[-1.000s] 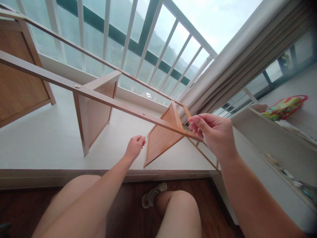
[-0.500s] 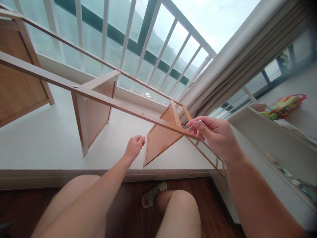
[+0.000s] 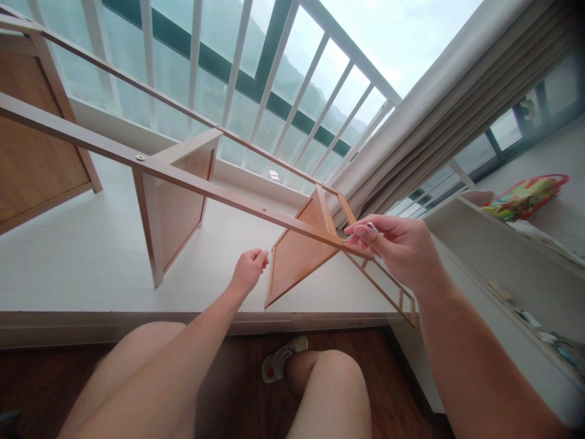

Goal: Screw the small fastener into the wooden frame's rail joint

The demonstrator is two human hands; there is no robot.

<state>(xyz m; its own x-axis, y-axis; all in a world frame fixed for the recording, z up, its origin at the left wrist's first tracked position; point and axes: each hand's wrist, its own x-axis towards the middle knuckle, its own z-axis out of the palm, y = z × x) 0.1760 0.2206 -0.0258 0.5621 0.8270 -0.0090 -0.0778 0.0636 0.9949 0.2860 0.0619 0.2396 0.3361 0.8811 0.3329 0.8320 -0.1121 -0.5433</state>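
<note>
My right hand (image 3: 397,247) pinches a thin bent metal Allen key (image 3: 372,227) between thumb and fingers. The key's tip meets the top of the front wooden rail (image 3: 237,204), close to where the rail joins a wooden panel (image 3: 299,247). Left of that panel, my left hand (image 3: 250,269) hovers with its fingers curled together, apart from the wood; whatever may lie inside them is hidden. A round metal fitting (image 3: 140,158) sits in the rail farther left, above the middle panel (image 3: 183,210).
Another wooden panel (image 3: 43,128) stands at the left, and a thin back rail (image 3: 178,105) runs along the window railing (image 3: 233,67). The frame rests on a white ledge (image 3: 109,262). A curtain (image 3: 434,91) hangs at right, above a white shelf unit (image 3: 493,256) with a colourful bag (image 3: 525,196).
The Allen key has turned slightly in my right hand, its bent end now showing more clearly. My left hand has stayed in place.
</note>
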